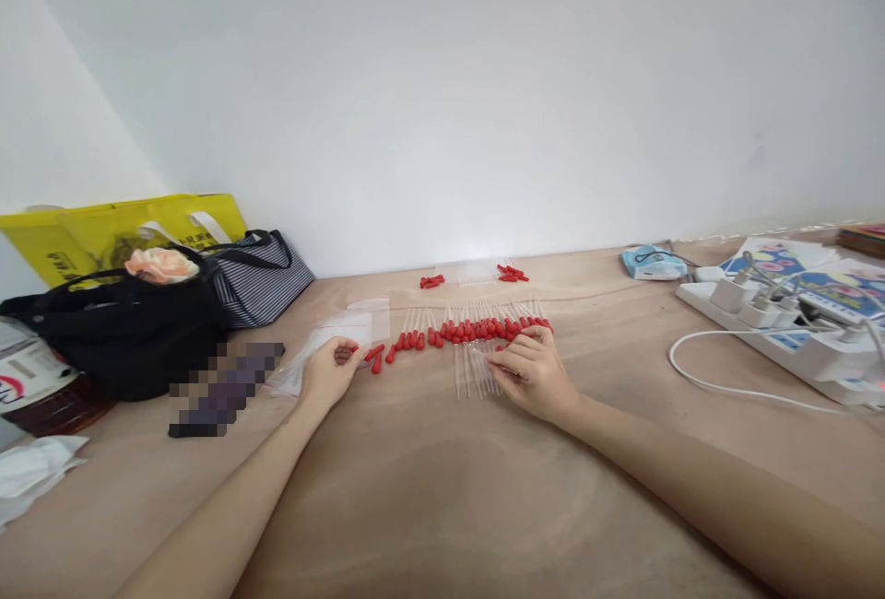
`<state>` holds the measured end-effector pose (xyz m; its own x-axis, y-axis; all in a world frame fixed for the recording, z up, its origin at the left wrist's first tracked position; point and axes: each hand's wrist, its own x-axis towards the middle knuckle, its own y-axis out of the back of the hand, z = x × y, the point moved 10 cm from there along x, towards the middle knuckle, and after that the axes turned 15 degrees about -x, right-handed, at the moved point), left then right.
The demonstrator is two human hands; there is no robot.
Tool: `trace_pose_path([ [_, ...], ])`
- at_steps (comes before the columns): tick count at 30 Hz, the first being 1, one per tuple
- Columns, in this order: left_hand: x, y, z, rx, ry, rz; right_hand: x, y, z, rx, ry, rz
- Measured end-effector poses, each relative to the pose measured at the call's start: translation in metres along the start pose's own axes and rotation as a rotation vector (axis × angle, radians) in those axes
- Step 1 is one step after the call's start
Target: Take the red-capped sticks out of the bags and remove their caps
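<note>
- While both bare forearms stretch out over the wooden table [415, 507], the two hands are working well apart, palms turned inward, wrists low.
- Left hand [333, 373] is curled, thumb and index pinching one red bulb [374, 352], so that's a grasp. A bit more red shows behind those fingers, can't tell how many pieces.
- Right hand [531, 373] has its thumb and index closed on one thin clear tube [478, 353], its tip poking out left of the fingertips. Other fingers are bent, up against the red row.
- Just right of the left fingertips I count two loose bulbs [377, 364].
- Between the two sets of fingers runs one long row of red-capped tubes [415, 338], stems pointing away from the person. Too overlapped for me to count, sorry.
- Just left of the right fingers lies one batch of bare clear tubes [465, 381], too see-through to number.
- Well beyond both hands' fingers: two small red clusters, one left [432, 282] and one right [513, 274], a handful each.
- Beside the left fingers, some clear plastic bags [332, 332]; farther left, three carry bags: yellow [207, 212], black [159, 332], striped [266, 281].
- Far right of the right fingers, one white power strip [761, 336].
</note>
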<state>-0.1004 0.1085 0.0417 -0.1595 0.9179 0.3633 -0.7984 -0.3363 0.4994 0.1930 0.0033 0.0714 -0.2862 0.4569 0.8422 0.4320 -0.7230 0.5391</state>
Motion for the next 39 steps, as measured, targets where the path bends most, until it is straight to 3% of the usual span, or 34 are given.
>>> trace_pose_path([
  [3, -0.004, -0.006, 0.006, 0.109, -0.04, -0.072, 0.01, -0.01, -0.009, -0.067, 0.04, -0.016],
  [7, -0.032, -0.001, 0.059, 0.209, -0.407, 0.066, 0.017, -0.032, -0.025, -0.182, 0.106, -0.127],
  [9, -0.054, -0.024, 0.083, 0.16, -0.549, -0.072, 0.017, -0.042, -0.031, -0.234, 0.134, -0.194],
  [11, -0.075, -0.061, 0.098, 0.105, -0.605, -0.348, 0.016, -0.048, -0.034, -0.272, 0.151, -0.249],
  [14, -0.09, -0.095, 0.103, 0.078, -0.544, -0.544, 0.013, -0.051, -0.038, -0.291, 0.185, -0.294],
  [18, -0.086, -0.111, 0.091, 0.067, -0.418, -0.603, 0.009, -0.059, -0.042, -0.275, 0.223, -0.352],
  [27, -0.091, -0.116, 0.087, 0.094, -0.378, -0.695, 0.004, -0.067, -0.043, -0.197, 0.195, -0.474],
  [33, -0.097, -0.121, 0.09, 0.141, -0.382, -0.762, 0.005, -0.065, -0.044, -0.181, 0.184, -0.458],
  [39, -0.1, -0.124, 0.091, 0.154, -0.419, -0.798, 0.007, -0.039, 0.001, -0.141, -0.048, -0.312],
])
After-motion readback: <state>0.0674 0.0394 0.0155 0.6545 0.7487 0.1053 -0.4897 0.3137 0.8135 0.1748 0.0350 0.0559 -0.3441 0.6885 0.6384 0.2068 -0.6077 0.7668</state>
